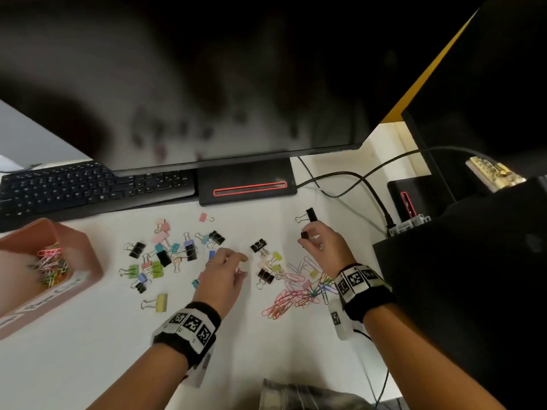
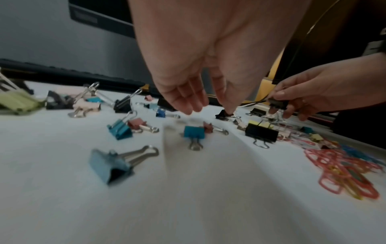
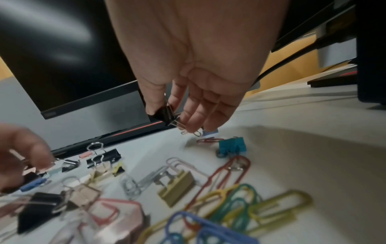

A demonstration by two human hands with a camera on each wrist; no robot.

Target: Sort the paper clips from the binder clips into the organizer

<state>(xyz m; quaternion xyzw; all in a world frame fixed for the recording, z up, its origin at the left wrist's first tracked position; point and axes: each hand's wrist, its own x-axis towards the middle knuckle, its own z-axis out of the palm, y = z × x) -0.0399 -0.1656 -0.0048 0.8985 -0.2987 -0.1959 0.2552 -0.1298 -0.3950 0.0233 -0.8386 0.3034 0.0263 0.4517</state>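
Note:
My right hand (image 1: 310, 238) pinches a small black binder clip (image 1: 304, 234) between thumb and fingers a little above the white desk; the right wrist view shows the clip (image 3: 164, 113) with its wire handles hanging. My left hand (image 1: 236, 260) hovers over the desk with relaxed fingers (image 2: 188, 105) and holds nothing. Coloured and black binder clips (image 1: 165, 255) lie scattered left of it. A pile of coloured paper clips (image 1: 296, 294) lies below my right hand. The pink organizer (image 1: 80, 241) at the far left holds paper clips (image 1: 51, 264).
A black keyboard (image 1: 74, 184) and a monitor's base (image 1: 245, 184) border the back of the work area. Cables (image 1: 355, 179) run to black boxes (image 1: 458, 276) on the right. Another black binder clip (image 1: 309, 215) lies just beyond my right hand.

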